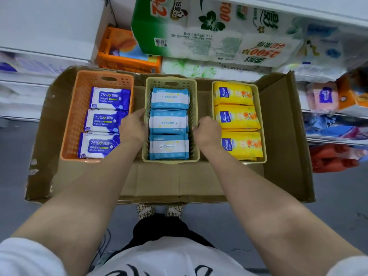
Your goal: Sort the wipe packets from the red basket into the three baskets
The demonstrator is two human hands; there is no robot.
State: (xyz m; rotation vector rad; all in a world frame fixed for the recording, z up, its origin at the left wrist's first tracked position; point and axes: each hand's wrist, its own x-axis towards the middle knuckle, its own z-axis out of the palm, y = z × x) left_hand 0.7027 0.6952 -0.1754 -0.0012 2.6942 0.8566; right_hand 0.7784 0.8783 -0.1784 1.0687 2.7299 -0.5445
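Note:
Three baskets stand side by side on flattened cardboard. The orange basket (73,116) on the left holds three blue-and-white alcohol wipe packets (108,98). The middle beige basket (171,81) holds three light-blue-and-white packets (169,122). The right beige basket (261,124) holds three yellow packets (237,116). My left hand (133,126) grips the middle basket's left wall. My right hand (208,129) grips its right wall, fingers curled over the rim. No red basket is in view.
The cardboard sheet (278,136) lies on a grey floor in front of store shelves. Behind it are an orange crate (127,52) and large packs of toilet paper (209,26). More packaged goods (334,158) fill the shelves at right. My feet (159,211) are at the cardboard's near edge.

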